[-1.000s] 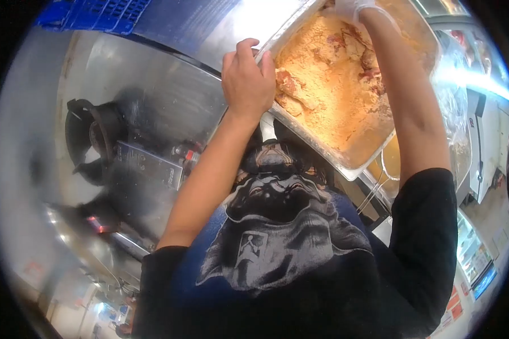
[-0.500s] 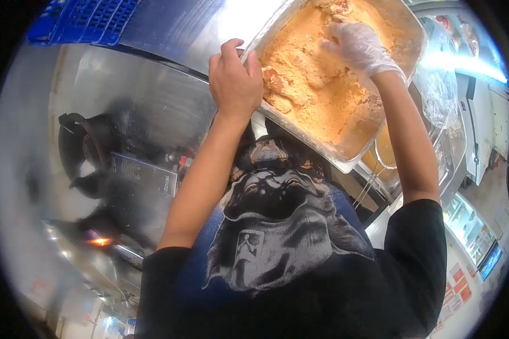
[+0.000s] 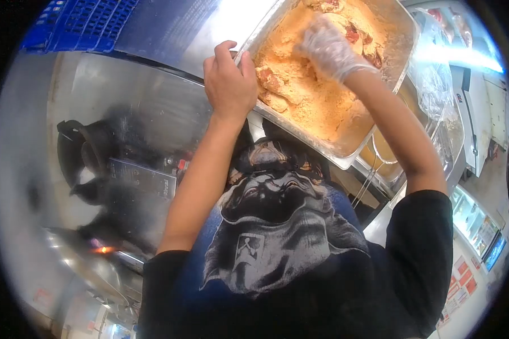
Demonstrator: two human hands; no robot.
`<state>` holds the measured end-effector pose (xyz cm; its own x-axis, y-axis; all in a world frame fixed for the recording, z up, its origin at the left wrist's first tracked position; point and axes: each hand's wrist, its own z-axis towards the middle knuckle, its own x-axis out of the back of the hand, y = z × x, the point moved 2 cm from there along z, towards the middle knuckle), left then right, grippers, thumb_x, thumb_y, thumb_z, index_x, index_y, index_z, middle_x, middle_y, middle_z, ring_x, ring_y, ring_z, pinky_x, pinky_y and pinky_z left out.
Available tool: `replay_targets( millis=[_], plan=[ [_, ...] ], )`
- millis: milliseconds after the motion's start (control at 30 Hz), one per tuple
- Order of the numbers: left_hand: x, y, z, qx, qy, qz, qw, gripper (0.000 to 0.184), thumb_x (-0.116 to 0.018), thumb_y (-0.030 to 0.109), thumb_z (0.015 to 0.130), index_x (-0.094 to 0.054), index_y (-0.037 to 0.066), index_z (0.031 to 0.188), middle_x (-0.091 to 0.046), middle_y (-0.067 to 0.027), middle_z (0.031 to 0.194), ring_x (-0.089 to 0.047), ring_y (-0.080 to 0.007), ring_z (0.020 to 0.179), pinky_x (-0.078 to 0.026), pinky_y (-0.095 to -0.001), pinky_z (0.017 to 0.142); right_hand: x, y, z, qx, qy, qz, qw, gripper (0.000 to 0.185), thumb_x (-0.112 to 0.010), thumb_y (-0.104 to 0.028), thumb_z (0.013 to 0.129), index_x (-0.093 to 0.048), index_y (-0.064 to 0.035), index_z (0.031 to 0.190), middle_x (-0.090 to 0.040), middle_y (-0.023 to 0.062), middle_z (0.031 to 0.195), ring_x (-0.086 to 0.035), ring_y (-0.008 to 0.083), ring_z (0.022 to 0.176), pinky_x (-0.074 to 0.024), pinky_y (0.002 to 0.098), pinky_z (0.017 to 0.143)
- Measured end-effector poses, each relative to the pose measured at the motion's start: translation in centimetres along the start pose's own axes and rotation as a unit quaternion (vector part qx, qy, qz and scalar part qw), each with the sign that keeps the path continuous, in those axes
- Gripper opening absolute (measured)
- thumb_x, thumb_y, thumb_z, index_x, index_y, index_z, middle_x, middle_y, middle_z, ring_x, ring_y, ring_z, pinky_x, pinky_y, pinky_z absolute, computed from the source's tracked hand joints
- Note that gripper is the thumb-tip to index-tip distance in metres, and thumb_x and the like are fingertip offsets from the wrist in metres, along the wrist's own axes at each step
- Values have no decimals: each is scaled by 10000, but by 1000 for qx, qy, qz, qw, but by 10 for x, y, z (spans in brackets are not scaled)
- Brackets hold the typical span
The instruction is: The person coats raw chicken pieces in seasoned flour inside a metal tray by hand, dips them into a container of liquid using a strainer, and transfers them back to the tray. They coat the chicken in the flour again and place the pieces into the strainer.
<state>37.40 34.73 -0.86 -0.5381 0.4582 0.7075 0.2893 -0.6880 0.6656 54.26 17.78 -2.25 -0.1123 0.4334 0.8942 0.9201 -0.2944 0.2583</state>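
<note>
A metal tray (image 3: 345,160) at the top holds orange-yellow breading powder (image 3: 322,110) with coated meat pieces (image 3: 272,82) in it. My left hand (image 3: 229,79), bare, grips the tray's left rim, its fingers over the edge. In a clear plastic glove, my right hand (image 3: 329,50) is down in the powder near the middle of the tray. Its fingertips are blurred and partly buried, so what they hold, if anything, cannot be made out. Reddish meat (image 3: 353,35) shows just right of the glove.
A blue plastic basket (image 3: 87,25) sits at the upper left. Black cookware (image 3: 85,150) and an orange flame (image 3: 103,249) are at the left. A wire strainer (image 3: 385,161) lies beside the tray's lower right, with clear plastic bags (image 3: 432,73) further right.
My right hand has come down from the tray's far end into the powder, then shifted left. My left hand stays on the rim. The whole view has shifted slightly.
</note>
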Motion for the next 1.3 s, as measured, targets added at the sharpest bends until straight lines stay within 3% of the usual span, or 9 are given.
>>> replay_targets(
  millis=[200,267,300,333,400,600,1067,1167,1300],
  plan=[
    [0,-1,-1,-1,3,-13,1000,334,-663,224,982,-600,47,1258,-694,-142,1037,-616,-349,1028,-480,-476,905,-55,132,13,-75,262,139,952,360,-568,-230,1034,-645,-107,1364,-639,191,1392,-658,223,1181,-573,417,876],
    [-1,0,1,-1,8,-13,1000,332,-664,226,981,-602,49,1255,-696,-141,1037,-616,-350,1029,-480,-477,903,21,125,10,41,-144,-153,977,235,-568,-221,1019,-757,-100,1088,-752,147,1082,-704,204,988,-566,413,708],
    [-1,0,1,0,9,-15,1000,328,-665,225,980,-604,51,1251,-697,-143,1035,-617,-351,1028,-481,-479,903,38,134,-1,-122,-32,-19,992,240,-587,-187,973,-793,-111,876,-762,93,869,-714,245,808,-551,410,664],
    [0,-1,-1,1,8,-15,1000,325,-667,225,978,-606,53,1247,-698,-145,1034,-619,-353,1028,-482,-480,903,-19,178,6,-157,-18,210,965,225,-598,-179,951,-792,-102,866,-760,107,860,-716,269,799,-551,414,671],
    [-1,-1,-1,2,7,-13,1000,321,-668,224,979,-607,54,1245,-698,-146,1035,-619,-355,1030,-483,-482,902,-125,262,19,-209,75,680,698,195,-621,-163,905,-789,-84,847,-756,137,842,-720,316,781,-551,422,683],
    [-1,-2,-1,-1,15,-18,1000,313,-671,220,978,-609,54,1236,-698,-149,1028,-626,-360,1022,-490,-489,890,-74,247,4,-326,60,484,810,172,-630,-186,927,-738,-96,1025,-691,116,1058,-632,315,993,-449,440,869],
    [0,2,0,0,19,-8,1000,308,-682,195,956,-605,66,1224,-708,-163,984,-633,-374,1006,-506,-488,876,-22,127,-27,-387,-104,515,758,479,-651,-238,978,-621,-122,1442,-540,67,1560,-426,311,1489,-212,482,1305],
    [1,4,0,10,8,-6,1000,314,-682,194,957,-599,62,1229,-716,-160,1001,-635,-373,1011,-505,-489,882,-15,135,-35,-264,-79,482,832,422,-598,-203,1005,-640,-105,1413,-585,126,1516,-514,328,1417,-330,450,1248],
    [1,1,0,12,15,-7,1000,308,-672,218,982,-623,54,1238,-692,-145,1009,-633,-339,999,-496,-467,880,-102,243,28,-253,-79,425,865,428,-612,-208,970,-660,-130,1388,-661,177,1399,-624,343,1285,-467,435,1117]
  ],
)
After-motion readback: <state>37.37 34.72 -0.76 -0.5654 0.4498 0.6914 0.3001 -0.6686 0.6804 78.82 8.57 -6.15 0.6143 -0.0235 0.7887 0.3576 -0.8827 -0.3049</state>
